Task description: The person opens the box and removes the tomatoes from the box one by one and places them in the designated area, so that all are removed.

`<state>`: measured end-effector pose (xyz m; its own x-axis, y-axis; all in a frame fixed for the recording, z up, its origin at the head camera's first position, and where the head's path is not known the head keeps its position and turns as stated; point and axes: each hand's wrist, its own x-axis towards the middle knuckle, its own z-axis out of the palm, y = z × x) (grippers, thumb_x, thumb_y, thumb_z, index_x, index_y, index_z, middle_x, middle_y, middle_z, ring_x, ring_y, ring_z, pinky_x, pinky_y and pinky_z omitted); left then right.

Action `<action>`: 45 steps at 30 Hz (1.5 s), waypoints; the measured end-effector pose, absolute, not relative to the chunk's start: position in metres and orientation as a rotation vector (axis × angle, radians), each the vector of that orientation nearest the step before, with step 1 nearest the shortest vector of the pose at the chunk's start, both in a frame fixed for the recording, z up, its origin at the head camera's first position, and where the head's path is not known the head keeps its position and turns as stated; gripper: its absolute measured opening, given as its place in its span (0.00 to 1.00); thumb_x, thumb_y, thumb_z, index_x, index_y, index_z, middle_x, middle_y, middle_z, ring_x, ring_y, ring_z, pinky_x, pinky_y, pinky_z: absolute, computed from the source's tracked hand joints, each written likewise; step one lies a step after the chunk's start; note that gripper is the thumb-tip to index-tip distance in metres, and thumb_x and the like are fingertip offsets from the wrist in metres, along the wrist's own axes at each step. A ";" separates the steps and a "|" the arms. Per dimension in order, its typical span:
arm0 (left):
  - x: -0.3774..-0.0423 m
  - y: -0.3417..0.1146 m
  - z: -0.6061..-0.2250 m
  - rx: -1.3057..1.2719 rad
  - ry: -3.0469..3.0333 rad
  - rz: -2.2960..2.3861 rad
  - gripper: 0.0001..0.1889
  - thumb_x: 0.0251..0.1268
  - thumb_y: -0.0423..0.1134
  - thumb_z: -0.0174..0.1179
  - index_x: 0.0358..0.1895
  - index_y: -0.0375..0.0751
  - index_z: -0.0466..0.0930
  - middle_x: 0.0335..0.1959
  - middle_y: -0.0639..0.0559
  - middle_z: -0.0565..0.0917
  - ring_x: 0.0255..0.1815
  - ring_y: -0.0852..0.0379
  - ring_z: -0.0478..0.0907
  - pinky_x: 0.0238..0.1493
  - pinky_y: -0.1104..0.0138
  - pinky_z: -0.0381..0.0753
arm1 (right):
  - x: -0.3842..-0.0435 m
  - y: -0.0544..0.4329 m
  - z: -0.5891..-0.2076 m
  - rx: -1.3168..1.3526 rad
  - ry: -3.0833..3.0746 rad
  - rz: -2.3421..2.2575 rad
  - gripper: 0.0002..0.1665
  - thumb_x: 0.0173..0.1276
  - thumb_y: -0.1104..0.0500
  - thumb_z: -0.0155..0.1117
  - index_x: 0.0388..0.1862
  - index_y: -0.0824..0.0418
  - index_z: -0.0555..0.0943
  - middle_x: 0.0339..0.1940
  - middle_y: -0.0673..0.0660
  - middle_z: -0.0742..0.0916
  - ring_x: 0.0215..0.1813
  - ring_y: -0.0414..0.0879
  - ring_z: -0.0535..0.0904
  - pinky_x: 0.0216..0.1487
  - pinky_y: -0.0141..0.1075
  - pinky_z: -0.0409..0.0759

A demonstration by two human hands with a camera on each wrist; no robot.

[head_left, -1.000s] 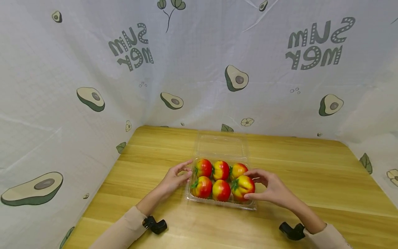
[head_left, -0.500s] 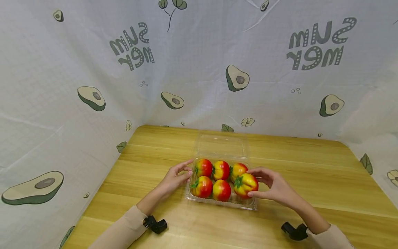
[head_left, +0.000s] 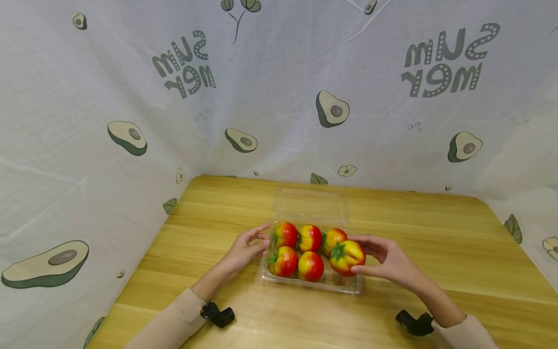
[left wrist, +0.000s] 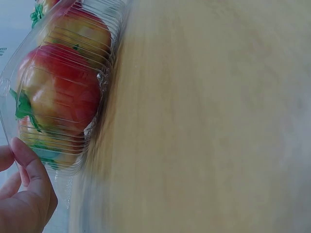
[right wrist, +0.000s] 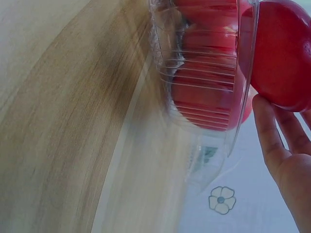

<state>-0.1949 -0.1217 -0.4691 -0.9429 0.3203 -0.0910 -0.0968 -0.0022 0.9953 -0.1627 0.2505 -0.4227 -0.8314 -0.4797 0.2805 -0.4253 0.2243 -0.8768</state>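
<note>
A clear plastic clamshell box lies on the table with its lid folded back. Inside sit several red-and-yellow ribbed fruits with green leafy tops, tomato- or persimmon-like, such as the front middle fruit. My right hand holds another such fruit between thumb and fingers, raised above the box's front right corner. The right wrist view shows that held fruit clear of the rim, with fingers under it. At the box's left side, my left hand pinches the rim; its fingers overlap the plastic edge.
The wooden table extends around the box on both sides. Behind it and at the sides hangs a pale curtain printed with avocados and letters. Black wrist mounts sit on both wrists.
My right hand has lifted the front right fruit out of its place and shifted it slightly right and up. My left hand and the box have stayed put.
</note>
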 end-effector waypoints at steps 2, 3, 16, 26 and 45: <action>-0.195 -0.122 -0.469 0.231 1.987 2.021 0.27 0.74 0.31 0.57 0.74 0.37 0.65 0.48 0.43 0.74 0.33 0.60 0.74 0.37 0.75 0.80 | -0.162 0.251 -0.422 -0.885 2.400 -1.726 0.31 0.56 0.73 0.75 0.59 0.73 0.77 0.57 0.64 0.82 0.55 0.38 0.80 0.55 0.29 0.79; -0.195 -0.122 -0.469 0.231 1.988 2.021 0.27 0.74 0.31 0.57 0.74 0.37 0.65 0.48 0.43 0.74 0.33 0.60 0.74 0.37 0.75 0.80 | -0.162 0.252 -0.422 -0.881 2.391 -1.738 0.31 0.56 0.74 0.75 0.59 0.73 0.77 0.58 0.62 0.82 0.56 0.38 0.80 0.56 0.29 0.79; -0.195 -0.122 -0.470 0.213 1.985 2.025 0.27 0.73 0.32 0.58 0.73 0.37 0.66 0.48 0.44 0.74 0.33 0.61 0.74 0.36 0.75 0.80 | -0.162 0.261 -0.417 -0.812 2.412 -1.794 0.31 0.56 0.76 0.73 0.59 0.77 0.75 0.55 0.47 0.83 0.53 0.38 0.81 0.54 0.28 0.79; -0.196 -0.122 -0.469 0.222 1.991 2.015 0.27 0.73 0.32 0.58 0.74 0.37 0.66 0.48 0.44 0.74 0.33 0.61 0.74 0.36 0.75 0.79 | -0.167 0.272 -0.415 -0.823 2.440 -1.810 0.31 0.56 0.78 0.72 0.59 0.79 0.73 0.55 0.44 0.83 0.54 0.36 0.81 0.53 0.27 0.79; -0.196 -0.123 -0.469 0.228 1.980 2.025 0.28 0.73 0.32 0.58 0.74 0.37 0.65 0.48 0.44 0.74 0.34 0.61 0.75 0.37 0.75 0.80 | -0.175 0.283 -0.417 -0.709 2.481 -1.848 0.31 0.57 0.78 0.71 0.60 0.79 0.72 0.54 0.43 0.82 0.53 0.34 0.81 0.53 0.25 0.79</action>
<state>-0.1955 -0.1226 -0.4692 -0.9426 0.3203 -0.0946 -0.1018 -0.0058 0.9948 -0.1753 0.2826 -0.4165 -0.8997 -0.3307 0.2849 -0.3677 0.2223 -0.9030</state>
